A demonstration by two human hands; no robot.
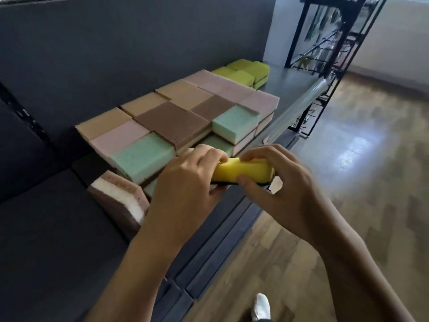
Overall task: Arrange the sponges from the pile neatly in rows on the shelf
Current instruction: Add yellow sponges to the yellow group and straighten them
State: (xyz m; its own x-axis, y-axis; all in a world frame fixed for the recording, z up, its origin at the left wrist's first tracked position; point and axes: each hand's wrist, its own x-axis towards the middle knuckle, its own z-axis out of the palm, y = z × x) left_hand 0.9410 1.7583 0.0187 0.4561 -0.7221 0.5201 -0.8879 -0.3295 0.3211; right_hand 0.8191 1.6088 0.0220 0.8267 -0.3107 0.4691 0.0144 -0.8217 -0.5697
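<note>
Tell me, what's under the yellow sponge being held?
Under the yellow sponge sits its thin dark layer, then the grey shelf. The left hand and right hand cover the rest.

The person is wearing a white shoe [262, 305], showing down in front of the shelf [285, 84] with a dark hem just covering its heel, and is leaving the left forearm [144, 263] and right forearm [348, 263] bare.

A dark grey wall [116, 43] fills the upper left. A black wire rack [329, 43] stands at upper right. Below it, the wood floor [371, 194] shines with pale glare.
</note>
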